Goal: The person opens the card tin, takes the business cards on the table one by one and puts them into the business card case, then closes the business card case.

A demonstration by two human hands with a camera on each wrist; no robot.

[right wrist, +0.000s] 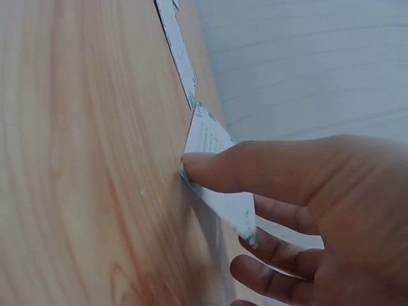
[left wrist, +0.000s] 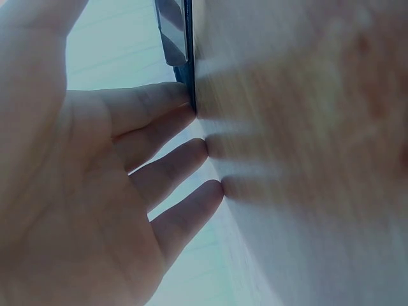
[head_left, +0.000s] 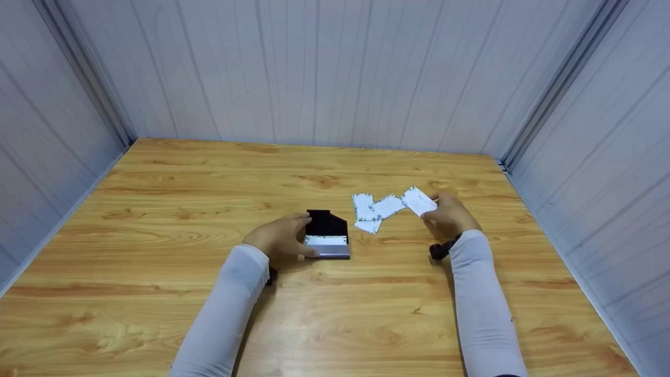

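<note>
The work seems to be being carried on at a middle stage: white card stock (head_left: pixel 325 240) is already being held in the black card holder (head_left: pixel 326 222), while at least four cards are being kept outside it. One of these, the lifted card (head_left: pixel 417 200), is being pinched between the thumb and fingers of the right hand (head_left: pixel 451 213), its near end being raised from the table (head_left: pixel 209 309). Its far corner is being held right by the next card; whether the two are touching is not being clearly shown. The tilted card (head_left: pixel 388 207), the upright card (head_left: pixel 362 203) and the lower card (head_left: pixel 368 226) are being left in an overlapping group, between the holder and the right hand. These four are being judged as the part left to be dealt with

In the holder, only a strip with a patterned border is being shown above the front lip (head_left: pixel 334 252); the number of cards there is being hidden. Behind it, much of the back panel is being left bare. The holder is being gripped at its left side by the left hand (head_left: pixel 277 235), the thumb being laid at the lip, other fingertips being rested on the table
</note>
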